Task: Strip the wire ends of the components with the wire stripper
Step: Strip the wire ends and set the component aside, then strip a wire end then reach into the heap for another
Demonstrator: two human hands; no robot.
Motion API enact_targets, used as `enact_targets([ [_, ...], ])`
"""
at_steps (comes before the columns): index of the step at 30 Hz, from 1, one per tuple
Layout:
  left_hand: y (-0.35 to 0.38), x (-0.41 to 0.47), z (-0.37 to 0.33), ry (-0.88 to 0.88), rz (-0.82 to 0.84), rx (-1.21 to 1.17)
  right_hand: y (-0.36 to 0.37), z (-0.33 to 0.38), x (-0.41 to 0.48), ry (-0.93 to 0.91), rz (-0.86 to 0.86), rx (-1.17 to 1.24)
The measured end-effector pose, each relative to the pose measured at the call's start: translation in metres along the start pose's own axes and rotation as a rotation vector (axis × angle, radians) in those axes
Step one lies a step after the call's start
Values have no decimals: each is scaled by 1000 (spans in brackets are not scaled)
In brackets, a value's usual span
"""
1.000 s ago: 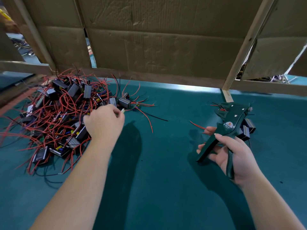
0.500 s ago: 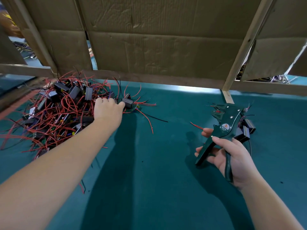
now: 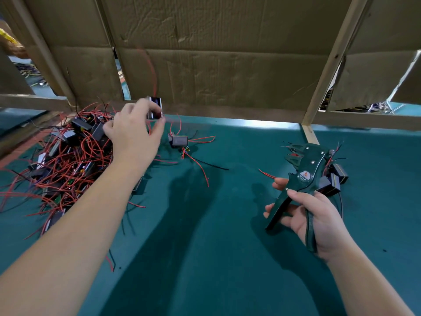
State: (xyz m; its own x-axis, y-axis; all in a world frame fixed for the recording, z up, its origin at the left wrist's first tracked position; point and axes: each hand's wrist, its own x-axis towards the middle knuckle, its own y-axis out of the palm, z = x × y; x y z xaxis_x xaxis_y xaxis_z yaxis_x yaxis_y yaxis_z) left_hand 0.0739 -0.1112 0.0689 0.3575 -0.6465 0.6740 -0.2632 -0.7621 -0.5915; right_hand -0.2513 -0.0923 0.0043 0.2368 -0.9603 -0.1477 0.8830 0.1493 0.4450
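Teal felt tabletop (image 3: 227, 242) beneath, brown cardboard wall (image 3: 227, 65) beyond. Left hand (image 3: 134, 133) pinches small black component (image 3: 156, 107); right hand (image 3: 319, 221) grips dark-green wire stripper (image 3: 306, 160), round orange label (image 3: 305, 175) illegible.

Blurred component (image 3: 156, 106), half behind left fingers (image 3: 139, 108)

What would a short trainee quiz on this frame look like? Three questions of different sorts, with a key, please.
1. True or false: the right hand grips the wire stripper by its handles.
2. What does the left hand pinch? A) a black component with a red wire; B) a pair of scissors; C) nothing.
3. Fill in: the pile of components lies on the person's ___ side of the green mat.
Key: 1 true; 2 A; 3 left.
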Motion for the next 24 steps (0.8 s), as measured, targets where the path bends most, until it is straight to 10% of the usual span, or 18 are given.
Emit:
enact_targets([
  [6, -17, -35, -44, -172, 171, -890, 5, 3, -5, -2, 35, 30],
  [24, 34, -120, -81, -611, 286, -1203, -1, 20, -13, 15, 254, 228],
])
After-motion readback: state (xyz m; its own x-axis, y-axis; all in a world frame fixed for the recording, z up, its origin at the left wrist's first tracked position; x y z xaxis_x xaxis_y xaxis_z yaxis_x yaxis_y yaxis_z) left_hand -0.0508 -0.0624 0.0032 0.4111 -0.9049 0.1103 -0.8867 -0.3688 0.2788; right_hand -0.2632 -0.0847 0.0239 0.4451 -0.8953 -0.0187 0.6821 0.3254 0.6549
